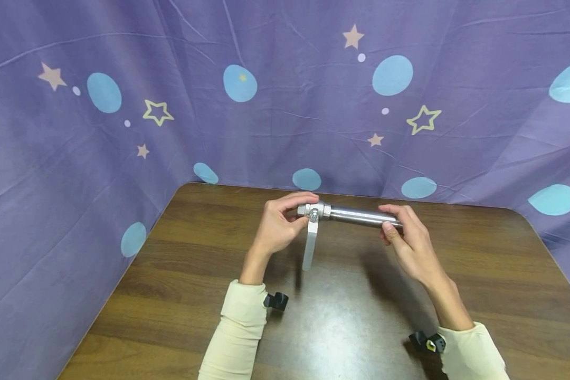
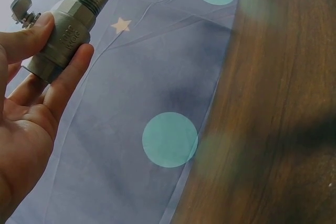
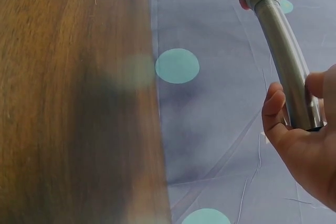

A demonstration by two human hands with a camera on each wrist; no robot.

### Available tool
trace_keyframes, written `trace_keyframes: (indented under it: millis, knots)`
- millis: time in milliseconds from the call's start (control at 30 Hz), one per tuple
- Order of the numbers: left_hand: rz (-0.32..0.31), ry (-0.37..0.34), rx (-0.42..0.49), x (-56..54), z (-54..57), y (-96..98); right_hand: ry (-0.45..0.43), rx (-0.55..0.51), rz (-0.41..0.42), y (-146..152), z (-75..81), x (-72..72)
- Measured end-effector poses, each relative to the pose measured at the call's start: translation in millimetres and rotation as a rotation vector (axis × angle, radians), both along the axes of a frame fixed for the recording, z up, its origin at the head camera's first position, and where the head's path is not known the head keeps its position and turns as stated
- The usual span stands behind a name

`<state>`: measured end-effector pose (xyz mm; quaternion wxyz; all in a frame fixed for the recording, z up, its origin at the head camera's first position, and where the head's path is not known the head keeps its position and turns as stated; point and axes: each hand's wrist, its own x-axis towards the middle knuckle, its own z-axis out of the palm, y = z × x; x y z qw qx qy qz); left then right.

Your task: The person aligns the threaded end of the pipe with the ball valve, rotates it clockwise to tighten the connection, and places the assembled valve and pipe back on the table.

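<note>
My left hand (image 1: pixel 281 224) grips a metal ball valve (image 1: pixel 317 210) between thumb and fingers, above the table. The valve's flat lever handle (image 1: pixel 310 245) points toward me in the head view. From the valve's right side runs a shiny steel pipe (image 1: pixel 358 216); threads (image 2: pixel 86 1) show where it enters the valve in the left wrist view. My right hand (image 1: pixel 415 243) holds the pipe near its free end, thumb on one side and fingers curled on the other. Raised lettering is visible on the valve body (image 2: pixel 65 40).
A brown wooden table (image 1: pixel 180 295) lies beneath both hands. Behind it and along its sides hangs a purple curtain (image 1: pixel 290 142) with stars and blue spots. Black camera mounts (image 1: pixel 276 301) sit at both wrists, by the pale sleeves (image 1: pixel 239 322).
</note>
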<state>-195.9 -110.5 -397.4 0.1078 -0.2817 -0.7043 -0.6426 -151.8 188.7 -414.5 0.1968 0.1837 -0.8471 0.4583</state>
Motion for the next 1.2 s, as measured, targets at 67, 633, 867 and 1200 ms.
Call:
trace_keyframes:
  millis: [67,633,867,1200]
  knots:
    - [0.001,-0.001,0.002,0.1,0.2,-0.3,0.001,-0.003,0.009,0.1,-0.3,0.3]
    - [0.01,-0.015,0.007,-1.6,0.3,-4.1,0.173,-0.086,0.107,-3.9,-3.8,-3.4]
    - [0.006,-0.008,0.007,-1.7,0.6,-4.5,0.243,-0.092,0.075,-4.4,-3.7,-5.7]
    - [0.001,-0.011,0.009,-0.7,0.4,-3.0,0.207,-0.089,0.065,-3.0,-1.4,-3.5]
